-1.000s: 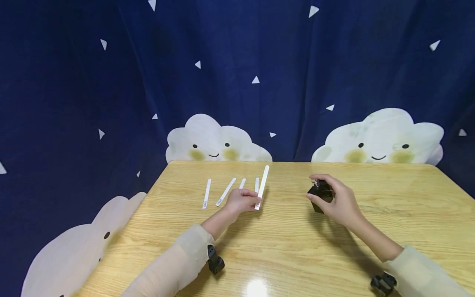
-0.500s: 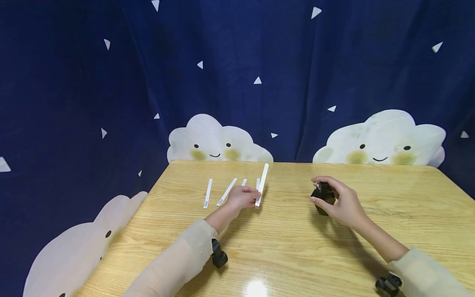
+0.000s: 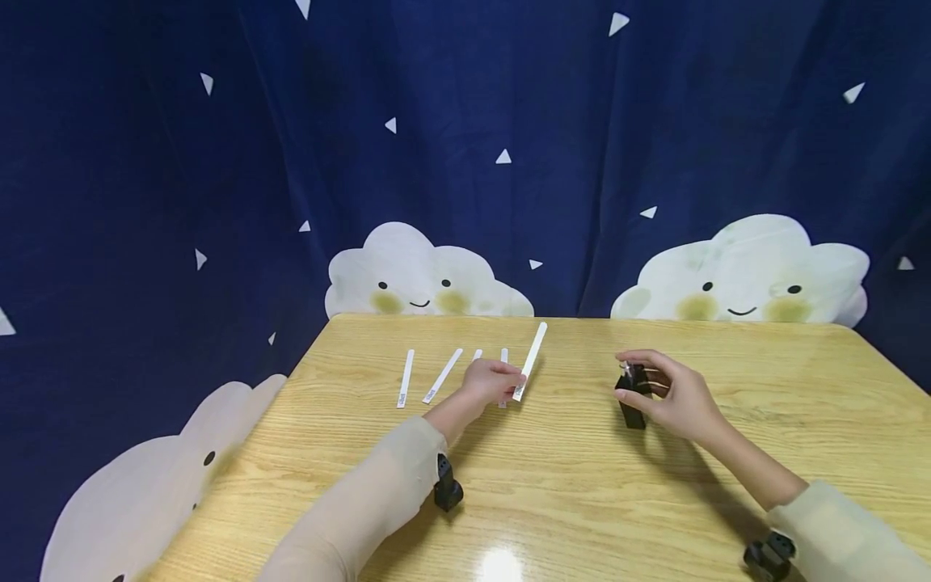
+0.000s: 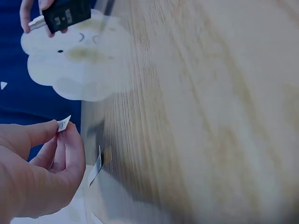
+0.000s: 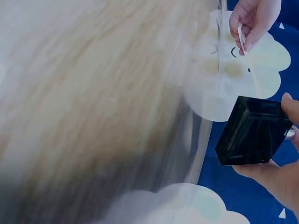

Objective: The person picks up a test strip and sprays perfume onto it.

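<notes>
My left hand [image 3: 489, 383] pinches a white perfume test strip [image 3: 533, 356] by its printed lower end, between thumb and fingers. The strip is raised off the table and leans to the right. In my right hand [image 3: 680, 398] is a black rectangular perfume bottle [image 3: 632, 411], gripped between thumb and fingers above the table. Its silver nozzle [image 4: 36, 22] shows in the left wrist view, a fingertip at its end. The bottle and the strip are apart. Right of the other strips, the left hand partly covers one strip [image 3: 504, 356] lying on the table.
More white test strips lie on the wooden table [image 3: 553, 477]: a strip [image 3: 406, 378] at the left, a slanted strip [image 3: 442, 376] beside it, and a partly hidden strip [image 3: 477, 354]. A dark blue curtain [image 3: 465, 105] with clouds hangs behind the table.
My left hand has moved a little to the right with the test strip, which now leans more to the right. The perfume bottle has turned slightly in my right hand.
</notes>
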{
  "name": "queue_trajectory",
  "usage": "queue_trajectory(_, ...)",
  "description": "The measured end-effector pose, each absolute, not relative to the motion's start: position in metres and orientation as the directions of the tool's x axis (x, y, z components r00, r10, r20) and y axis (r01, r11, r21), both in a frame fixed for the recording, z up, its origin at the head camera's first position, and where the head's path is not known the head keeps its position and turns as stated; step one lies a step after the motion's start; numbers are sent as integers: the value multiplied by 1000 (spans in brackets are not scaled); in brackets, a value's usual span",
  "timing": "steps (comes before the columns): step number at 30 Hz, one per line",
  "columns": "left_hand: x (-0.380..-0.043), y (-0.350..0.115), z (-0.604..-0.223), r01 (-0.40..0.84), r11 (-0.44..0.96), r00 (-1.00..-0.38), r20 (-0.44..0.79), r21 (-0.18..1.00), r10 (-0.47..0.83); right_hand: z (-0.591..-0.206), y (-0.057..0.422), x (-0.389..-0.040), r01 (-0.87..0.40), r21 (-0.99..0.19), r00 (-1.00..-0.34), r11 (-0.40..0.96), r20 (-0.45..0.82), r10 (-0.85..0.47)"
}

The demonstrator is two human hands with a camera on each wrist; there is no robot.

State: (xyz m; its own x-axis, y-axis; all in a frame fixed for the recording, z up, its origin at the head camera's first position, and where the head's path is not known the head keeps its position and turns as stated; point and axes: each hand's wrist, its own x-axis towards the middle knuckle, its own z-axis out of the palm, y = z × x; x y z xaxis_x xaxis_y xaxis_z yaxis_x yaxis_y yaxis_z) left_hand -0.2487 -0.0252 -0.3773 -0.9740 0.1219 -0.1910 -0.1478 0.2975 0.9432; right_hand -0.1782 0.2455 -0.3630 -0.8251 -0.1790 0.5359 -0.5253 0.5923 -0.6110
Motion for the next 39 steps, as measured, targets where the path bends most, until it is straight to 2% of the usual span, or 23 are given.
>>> queue_trajectory(7, -255, -11, -376, -48, 434, -983, -120, 900, 139, -366, 249, -177, -494, -657, -856, 569, 484, -184)
queue_trajectory(14, -253, 0, -375, -22, 457, -981, -108, 889, 163, -367, 253, -175, -446, -689, -885, 571, 437, -164)
queue_trajectory(21, -250, 4, -378, 25, 560, -984, -80, 828, 162, -370, 255, -170, -417, -715, -902, 561, 403, -157)
queue_trajectory(31, -246, 7, -380, 85, 619, -982, -40, 780, 185, -367, 258, -166, -334, -690, -936, 643, 326, -137)
queue_trajectory(36, -245, 3, -379, 142, 692, -981, 7, 708, 194, -366, 260, -165, -359, -656, -924, 664, 351, -152)
queue_trajectory(39, -244, -3, -379, 176, 686, -976, 35, 706, 214, -365, 261, -163, -383, -625, -913, 680, 371, -172)
